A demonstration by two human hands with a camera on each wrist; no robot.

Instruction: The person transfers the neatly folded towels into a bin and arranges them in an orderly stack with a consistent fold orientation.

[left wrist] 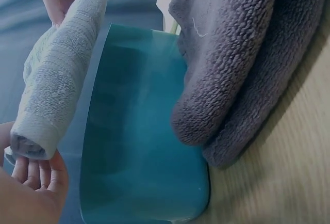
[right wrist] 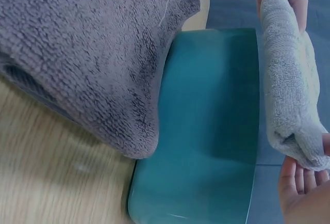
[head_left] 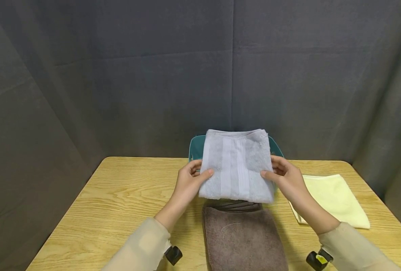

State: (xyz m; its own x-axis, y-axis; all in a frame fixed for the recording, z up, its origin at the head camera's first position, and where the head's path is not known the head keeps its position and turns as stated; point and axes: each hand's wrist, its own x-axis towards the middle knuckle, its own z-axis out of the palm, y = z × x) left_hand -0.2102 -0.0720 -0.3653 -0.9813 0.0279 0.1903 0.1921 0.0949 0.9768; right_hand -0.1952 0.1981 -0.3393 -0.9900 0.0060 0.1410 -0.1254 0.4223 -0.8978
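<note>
A folded light grey towel (head_left: 236, 165) with paler woven bands is held up by both hands. My left hand (head_left: 189, 177) grips its left edge, thumb on top and fingers underneath. At the right edge my right hand (head_left: 288, 178) pinches it the same way. Both wrist views show the towel raised above the rim of a teal bin (left wrist: 144, 131); in the head view it covers most of that bin. Nearer to me, a folded brown towel (head_left: 246, 241) lies on the table in front of the bin, between the forearms.
A folded pale yellow cloth (head_left: 332, 203) lies on the right of the wooden table (head_left: 126, 195), partly behind the right forearm. Dark grey curtains (head_left: 166, 82) hang behind the table and along its sides.
</note>
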